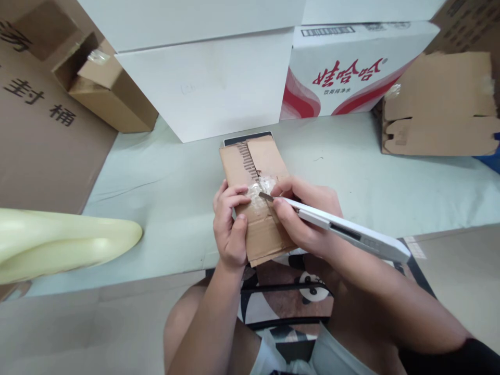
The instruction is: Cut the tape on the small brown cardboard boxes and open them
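Firmly, right hand presses knife into parcel.

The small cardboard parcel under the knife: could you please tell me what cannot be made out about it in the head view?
- Contents of the small cardboard parcel: hidden by its taped flaps.
- Its near-left edge: covered by the left hand.
- Blade tip of the white utility knife: lost in crumpled clear tape; cut depth unclear.
- Dark flat object beneath the parcel's far end: mostly covered by the parcel.
- The right hand covers the parcel's near-right corner.
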A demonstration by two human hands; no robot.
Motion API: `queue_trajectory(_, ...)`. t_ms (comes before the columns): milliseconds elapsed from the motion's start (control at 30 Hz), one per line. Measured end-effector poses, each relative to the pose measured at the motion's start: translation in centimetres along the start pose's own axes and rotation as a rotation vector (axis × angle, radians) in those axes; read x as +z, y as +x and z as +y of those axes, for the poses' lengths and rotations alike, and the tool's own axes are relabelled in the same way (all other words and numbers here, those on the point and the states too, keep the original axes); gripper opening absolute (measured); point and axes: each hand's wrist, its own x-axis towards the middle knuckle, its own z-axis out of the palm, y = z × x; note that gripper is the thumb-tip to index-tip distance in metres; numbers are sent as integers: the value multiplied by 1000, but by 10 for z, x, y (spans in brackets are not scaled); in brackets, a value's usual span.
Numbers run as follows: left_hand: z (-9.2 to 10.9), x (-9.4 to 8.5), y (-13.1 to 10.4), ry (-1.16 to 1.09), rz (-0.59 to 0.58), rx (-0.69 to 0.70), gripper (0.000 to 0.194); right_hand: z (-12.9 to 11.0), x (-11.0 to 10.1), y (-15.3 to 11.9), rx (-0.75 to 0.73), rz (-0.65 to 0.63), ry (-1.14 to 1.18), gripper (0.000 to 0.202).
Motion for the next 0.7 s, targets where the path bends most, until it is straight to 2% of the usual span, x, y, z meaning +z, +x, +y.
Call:
queue_trajectory(433,-1,0,0,-47,-1,2,18,0,0,0,-1,2,0,10)
queue_trajectory(700,-1,0,0,0,-9,-1,19,0,0,0,16,-6,5,9)
